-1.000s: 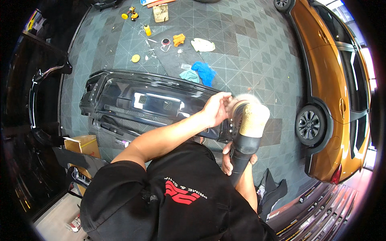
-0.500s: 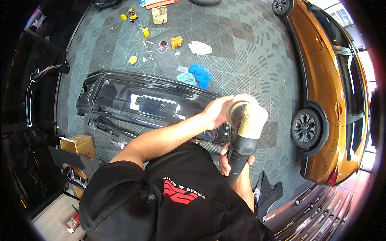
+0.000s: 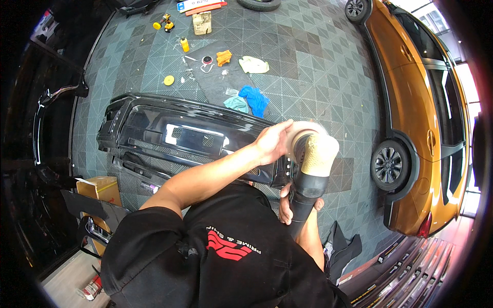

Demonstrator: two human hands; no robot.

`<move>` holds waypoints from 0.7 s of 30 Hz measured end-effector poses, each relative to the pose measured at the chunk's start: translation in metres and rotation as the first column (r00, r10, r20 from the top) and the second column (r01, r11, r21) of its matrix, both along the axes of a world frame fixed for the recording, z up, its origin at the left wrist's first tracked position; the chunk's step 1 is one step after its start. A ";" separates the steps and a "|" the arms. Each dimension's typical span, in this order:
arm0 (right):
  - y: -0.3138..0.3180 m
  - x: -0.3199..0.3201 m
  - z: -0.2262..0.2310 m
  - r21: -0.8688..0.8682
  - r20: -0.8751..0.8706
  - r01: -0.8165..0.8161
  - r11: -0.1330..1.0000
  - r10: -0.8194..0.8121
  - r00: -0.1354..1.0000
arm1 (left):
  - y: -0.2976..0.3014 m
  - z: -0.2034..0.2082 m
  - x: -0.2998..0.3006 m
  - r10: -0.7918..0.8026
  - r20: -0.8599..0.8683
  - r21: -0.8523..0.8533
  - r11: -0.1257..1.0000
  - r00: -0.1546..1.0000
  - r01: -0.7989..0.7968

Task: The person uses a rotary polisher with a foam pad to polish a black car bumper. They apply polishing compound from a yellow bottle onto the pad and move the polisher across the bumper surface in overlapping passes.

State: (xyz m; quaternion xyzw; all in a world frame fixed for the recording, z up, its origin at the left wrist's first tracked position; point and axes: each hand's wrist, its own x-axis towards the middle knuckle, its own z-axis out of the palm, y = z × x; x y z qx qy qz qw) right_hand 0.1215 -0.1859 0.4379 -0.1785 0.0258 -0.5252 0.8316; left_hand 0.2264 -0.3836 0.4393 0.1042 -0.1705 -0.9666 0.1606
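A polisher (image 3: 310,186) with a black body and a tan cover over its head points away from me. My right hand (image 3: 285,206) is wrapped around its black grip. The pale round pad (image 3: 307,127) at its far end looks smeared by motion. Beside the pad, my left hand (image 3: 272,143) lies flat with fingers stretched out, over the right end of a glossy black car bumper (image 3: 154,120). Whether the left fingers touch the pad I cannot tell. The left hand and the polisher cover part of the bumper's right end.
On the tiled floor beyond the bumper lie a blue cloth (image 3: 253,100), an orange cloth (image 3: 224,58), a yellow bottle (image 3: 185,45) and a cordless drill (image 3: 167,24). An orange car (image 3: 411,102) stands at right. A cardboard box (image 3: 100,190) is at left.
The view has shifted slightly, so the floor items sit a little lower and to the left. Both hands and the polisher keep nearly the same pose.
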 end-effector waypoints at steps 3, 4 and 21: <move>0.000 0.001 0.001 0.008 -0.009 0.003 1.000 -0.003 1.000 | -0.002 -0.001 0.001 0.001 -0.039 -0.018 1.000 0.999 -0.002; 0.000 0.001 0.002 0.012 -0.015 0.001 1.000 -0.001 1.000 | -0.003 -0.001 0.002 0.006 -0.053 -0.026 1.000 0.999 -0.007; -0.007 0.014 0.015 0.116 -0.160 -0.021 0.993 0.040 0.986 | -0.038 -0.014 -0.010 -0.084 -0.142 0.098 0.990 0.986 0.099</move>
